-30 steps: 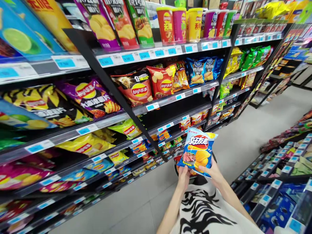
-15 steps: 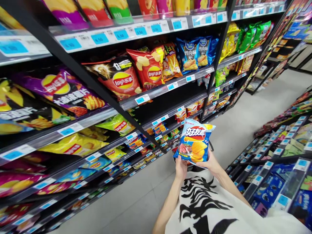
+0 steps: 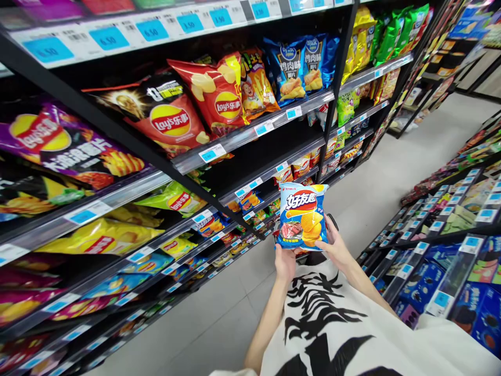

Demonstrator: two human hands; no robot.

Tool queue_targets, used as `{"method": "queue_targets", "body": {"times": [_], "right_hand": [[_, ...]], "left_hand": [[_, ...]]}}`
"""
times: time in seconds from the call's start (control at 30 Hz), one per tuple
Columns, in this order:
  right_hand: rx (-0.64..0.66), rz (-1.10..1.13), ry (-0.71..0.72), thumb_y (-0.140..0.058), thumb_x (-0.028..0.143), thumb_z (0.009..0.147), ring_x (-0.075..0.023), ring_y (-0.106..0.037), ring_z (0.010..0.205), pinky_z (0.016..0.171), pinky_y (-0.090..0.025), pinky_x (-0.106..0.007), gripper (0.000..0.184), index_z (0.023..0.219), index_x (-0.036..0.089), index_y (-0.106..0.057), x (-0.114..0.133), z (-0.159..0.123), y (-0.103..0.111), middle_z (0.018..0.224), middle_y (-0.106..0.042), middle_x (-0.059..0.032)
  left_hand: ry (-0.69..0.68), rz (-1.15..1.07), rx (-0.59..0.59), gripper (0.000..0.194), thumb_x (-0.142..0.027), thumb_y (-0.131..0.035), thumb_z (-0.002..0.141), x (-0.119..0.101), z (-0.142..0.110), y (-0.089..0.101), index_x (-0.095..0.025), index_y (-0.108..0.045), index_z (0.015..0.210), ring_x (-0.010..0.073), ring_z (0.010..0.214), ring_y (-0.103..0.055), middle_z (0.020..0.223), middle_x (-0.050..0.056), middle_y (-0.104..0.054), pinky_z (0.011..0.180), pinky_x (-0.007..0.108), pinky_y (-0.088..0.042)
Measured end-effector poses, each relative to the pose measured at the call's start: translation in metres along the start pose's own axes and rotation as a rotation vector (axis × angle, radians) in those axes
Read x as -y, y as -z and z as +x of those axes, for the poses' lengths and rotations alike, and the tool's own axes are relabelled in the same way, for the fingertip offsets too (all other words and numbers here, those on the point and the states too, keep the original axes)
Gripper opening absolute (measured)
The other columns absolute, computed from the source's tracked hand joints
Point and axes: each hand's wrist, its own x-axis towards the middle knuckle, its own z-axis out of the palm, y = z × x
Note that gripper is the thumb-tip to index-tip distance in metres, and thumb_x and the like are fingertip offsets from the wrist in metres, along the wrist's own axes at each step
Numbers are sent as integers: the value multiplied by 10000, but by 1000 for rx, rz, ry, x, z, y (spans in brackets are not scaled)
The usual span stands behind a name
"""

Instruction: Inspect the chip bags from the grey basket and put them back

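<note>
The blue chip bag [image 3: 305, 216] is in front of the person, with the left hand [image 3: 286, 261] and the right hand [image 3: 336, 248] both closed in a pinch on its lower corners. It is held apart from the edges of the left rack [image 3: 250, 133] and the right rack [image 3: 454, 282], and the grey floor [image 3: 379, 156] lies open between them. In the left rack, red Lay's bags [image 3: 229, 104], an orange bag [image 3: 258, 86] and blue bags [image 3: 287, 68] stand in one row.

Left-hand shelving unit [image 3: 274, 143], black, multi-tiered: is running diagonally toward the upper right. Blue-and-white price labels [image 3: 212, 152]: are lining its shelf edges [image 3: 238, 139]. Floor [image 3: 219, 313], grey, tiled: is stretching between units, reflecting soft light. Right-hand shelving unit [image 3: 454, 277], dark, tiered: is standing opposite. Pale panels [image 3: 479, 68], dark-framed: are showing far off.
</note>
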Motion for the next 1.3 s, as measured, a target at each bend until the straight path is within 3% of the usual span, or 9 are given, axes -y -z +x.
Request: {"method": "queue_targets", "body": {"times": [0.17,0.37,0.6,0.8,0.9,1.1,1.2,1.3], "right_hand": [[-15,5,-7,-1014,269,619,-321,-534,1501,1229,-479,-483,1064,1564,370,-535,1,0,-2,1576,-623,-41],[-67,24,-77,-1004,314,645,-327,-548,1489,1236,-476,-501,945,1502,357,-607,-3,-1,-6,1523,-671,-31],[-22,11,-188,-983,357,690,-329,-718,1281,1046,-635,-484,917,1512,364,-577,-9,-1,0,1458,-715,-53],[93,-43,-242,-1007,360,645,-359,-756,1208,1024,-634,-518,749,1324,264,-706,-13,-1,2,1303,-796,-94],[140,-61,-287,-988,411,677,-369,-769,1177,994,-644,-541,724,1326,253,-708,-15,-3,3,1293,-800,-110],[123,-126,-273,-992,446,660,-355,-781,1134,905,-678,-479,712,1286,232,-729,-18,-5,5,1277,-802,-120],[94,-147,-257,-966,471,703,-289,-822,869,744,-693,-418,656,1256,223,-717,-21,-5,3,1174,-826,-108],[73,-188,-237,-955,492,716,-187,-720,505,618,-665,-387,551,1115,205,-705,-22,-5,1,919,-829,-51]], "left_hand": [[18,24,-40,678,-723,-708,833,-3,-3,-1,-210,-754,1274,319,1028,-752,1193,129,-814,793,389,-588],[-6,-29,0,573,-615,-761,818,-5,-5,2,-208,-772,1221,315,1046,-754,1175,115,-817,840,400,-595],[-74,-75,-29,508,-574,-808,794,-4,-3,6,-172,-798,1105,289,945,-776,1111,137,-832,766,379,-626],[-102,-87,-54,424,-541,-842,778,-2,-1,11,-182,-823,1005,246,809,-784,976,94,-848,660,309,-614],[-108,-84,-64,435,-540,-870,741,0,-1,13,-176,-830,977,223,720,-768,901,78,-845,615,287,-595],[-95,-71,-65,442,-559,-799,816,2,1,16,-166,-822,1019,230,716,-771,908,91,-842,604,297,-585],[-101,-49,-70,444,-572,-799,824,1,1,14,-170,-819,1012,229,738,-780,888,83,-839,633,299,-603],[-115,-40,-91,451,-581,-822,798,1,1,12,-176,-823,996,224,764,-790,907,78,-845,636,283,-608]]}}
